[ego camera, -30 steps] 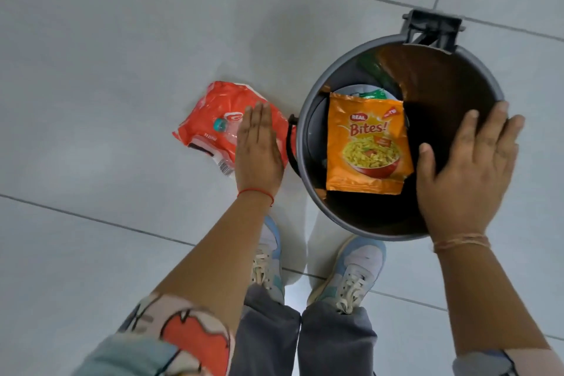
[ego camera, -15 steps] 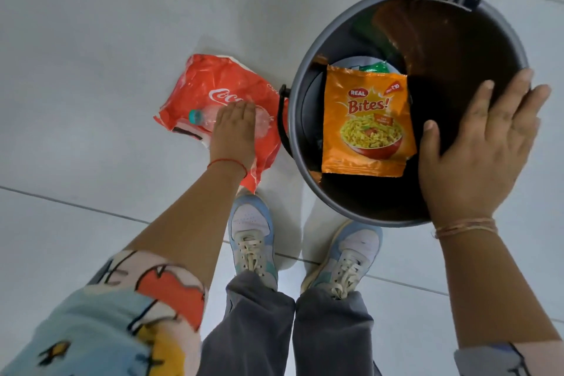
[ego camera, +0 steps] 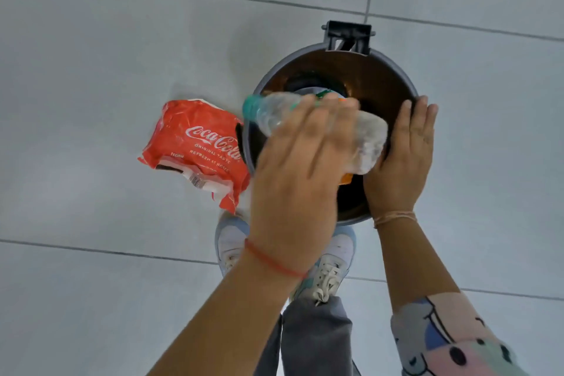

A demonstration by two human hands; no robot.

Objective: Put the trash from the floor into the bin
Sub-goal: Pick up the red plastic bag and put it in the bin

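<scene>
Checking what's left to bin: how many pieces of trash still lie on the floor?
1: the crumpled red Coca-Cola plastic wrapper on the grey tiled floor, left of the round grey bin. More could lie out of view.

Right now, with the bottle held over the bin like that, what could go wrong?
1. The plastic bottle lies sideways under the left hand, its cap end past the bin rim; dropped like this, it might clip the rim and bounce onto the floor.
2. The right hand rests on the rim near the bottle's base and could get knocked.
3. The red Coca-Cola wrapper lies on the floor close to the shoes; a step could land on it.
</scene>
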